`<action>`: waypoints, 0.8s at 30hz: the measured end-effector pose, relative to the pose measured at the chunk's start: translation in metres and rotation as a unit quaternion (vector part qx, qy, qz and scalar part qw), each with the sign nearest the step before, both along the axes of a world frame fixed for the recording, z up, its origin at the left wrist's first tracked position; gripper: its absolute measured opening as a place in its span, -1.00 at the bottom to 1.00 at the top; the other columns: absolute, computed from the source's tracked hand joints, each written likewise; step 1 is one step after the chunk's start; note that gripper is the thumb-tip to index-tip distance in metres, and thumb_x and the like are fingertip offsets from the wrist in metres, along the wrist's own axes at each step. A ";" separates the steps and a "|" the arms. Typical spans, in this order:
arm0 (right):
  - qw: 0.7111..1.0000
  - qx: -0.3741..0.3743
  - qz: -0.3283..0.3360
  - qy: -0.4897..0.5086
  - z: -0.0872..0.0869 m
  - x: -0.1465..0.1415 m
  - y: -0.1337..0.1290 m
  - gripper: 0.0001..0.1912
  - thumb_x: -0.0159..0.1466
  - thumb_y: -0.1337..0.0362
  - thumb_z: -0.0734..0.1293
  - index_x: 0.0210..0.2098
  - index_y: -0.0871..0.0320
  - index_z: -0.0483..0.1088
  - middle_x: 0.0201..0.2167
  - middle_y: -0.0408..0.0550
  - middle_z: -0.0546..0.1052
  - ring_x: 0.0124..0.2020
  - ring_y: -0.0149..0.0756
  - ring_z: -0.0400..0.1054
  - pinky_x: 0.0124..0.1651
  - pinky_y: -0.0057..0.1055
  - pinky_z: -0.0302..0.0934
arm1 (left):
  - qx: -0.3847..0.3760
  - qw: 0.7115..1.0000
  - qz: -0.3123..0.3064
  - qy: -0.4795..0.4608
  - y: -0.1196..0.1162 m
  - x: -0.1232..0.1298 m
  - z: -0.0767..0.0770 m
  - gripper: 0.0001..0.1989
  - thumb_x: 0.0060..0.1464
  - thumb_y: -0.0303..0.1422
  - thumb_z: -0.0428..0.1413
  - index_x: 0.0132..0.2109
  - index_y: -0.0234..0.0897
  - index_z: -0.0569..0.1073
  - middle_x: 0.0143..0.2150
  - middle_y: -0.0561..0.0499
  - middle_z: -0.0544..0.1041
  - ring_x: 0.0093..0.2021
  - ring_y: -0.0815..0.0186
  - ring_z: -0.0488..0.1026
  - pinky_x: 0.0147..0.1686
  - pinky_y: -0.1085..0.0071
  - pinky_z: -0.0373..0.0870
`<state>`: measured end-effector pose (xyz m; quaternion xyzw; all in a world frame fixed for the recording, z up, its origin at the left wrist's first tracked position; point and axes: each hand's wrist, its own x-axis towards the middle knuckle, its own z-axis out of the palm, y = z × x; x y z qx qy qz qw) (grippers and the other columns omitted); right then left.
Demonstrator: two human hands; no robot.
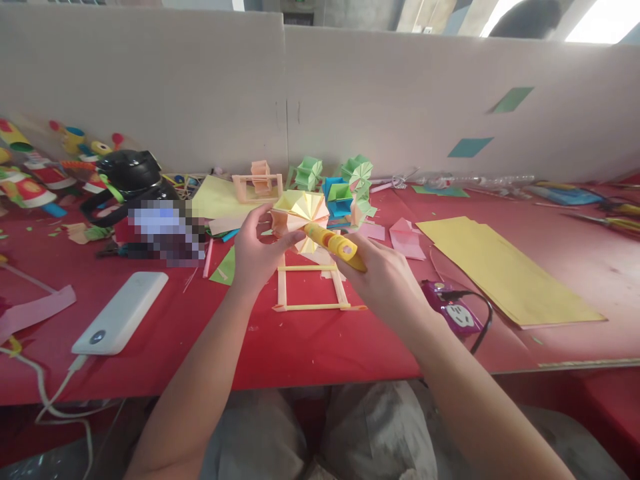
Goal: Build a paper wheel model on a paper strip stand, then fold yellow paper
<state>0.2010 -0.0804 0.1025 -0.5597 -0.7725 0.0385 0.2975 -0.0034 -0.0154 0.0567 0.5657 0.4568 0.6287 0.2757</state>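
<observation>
My left hand (259, 250) is closed on the side of a folded paper wheel (299, 205), pale yellow and peach with pleats fanning from its centre. My right hand (383, 273) grips a yellow hot glue gun (333, 241), its rear end facing me and its front at the wheel's middle. The nozzle tip is hidden. Below the hands, a square frame of thin sticks (314, 307) lies on the red table. Behind the wheel stand green folded paper wheels (358, 172), a blue one (336, 197) and a small stick stand (257, 190).
Yellow paper sheets (510, 273) and a purple power socket (457, 315) with a black cord lie right. A white power bank (121, 313) and a black bottle (131, 175) are left. A grey partition (200, 87) rises behind the red table (310, 353).
</observation>
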 end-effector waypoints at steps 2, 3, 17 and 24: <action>1.000 -0.004 -0.002 -0.010 0.001 0.000 -0.001 -0.80 0.33 0.24 0.27 -0.07 0.10 0.41 -0.33 -0.01 0.57 -0.44 -0.23 0.36 -0.45 -0.43 0.03 | -0.007 1.000 0.006 0.003 0.000 0.000 0.001 -0.33 -0.22 -0.08 0.46 0.05 -0.17 0.50 -0.03 -0.11 0.57 0.03 0.03 0.52 -0.06 0.16 0.55; 1.000 -0.006 0.001 -0.013 0.002 0.000 -0.002 -0.80 0.33 0.25 0.27 -0.06 0.10 0.41 -0.30 -0.01 0.57 -0.44 -0.23 0.36 -0.45 -0.43 0.02 | -0.009 1.000 0.006 0.003 0.000 0.000 0.001 -0.33 -0.22 -0.07 0.46 0.04 -0.18 0.50 -0.03 -0.11 0.58 0.02 0.03 0.52 -0.07 0.17 0.55; 0.999 0.001 0.014 0.038 0.006 0.020 -0.011 -0.82 0.33 0.17 0.31 -0.13 0.07 0.47 -0.32 -0.05 0.54 -0.41 -0.26 0.36 -0.38 -0.41 0.14 | -0.019 1.000 0.009 -0.009 0.006 -0.007 0.000 -0.28 -0.22 -0.01 0.43 0.07 -0.24 0.50 -0.01 -0.16 0.58 -0.03 0.09 0.56 -0.10 0.26 0.57; 0.987 -0.019 -0.125 0.095 -0.014 0.073 0.008 -0.71 0.22 0.01 0.38 -0.28 0.11 0.46 -0.49 -0.08 0.46 -0.46 -0.22 0.31 -0.38 -0.33 0.15 | 0.031 0.999 -0.007 -0.040 0.009 -0.007 0.001 -0.31 -0.21 -0.07 0.45 0.07 -0.23 0.49 -0.04 -0.16 0.60 -0.04 0.12 0.59 -0.13 0.32 0.57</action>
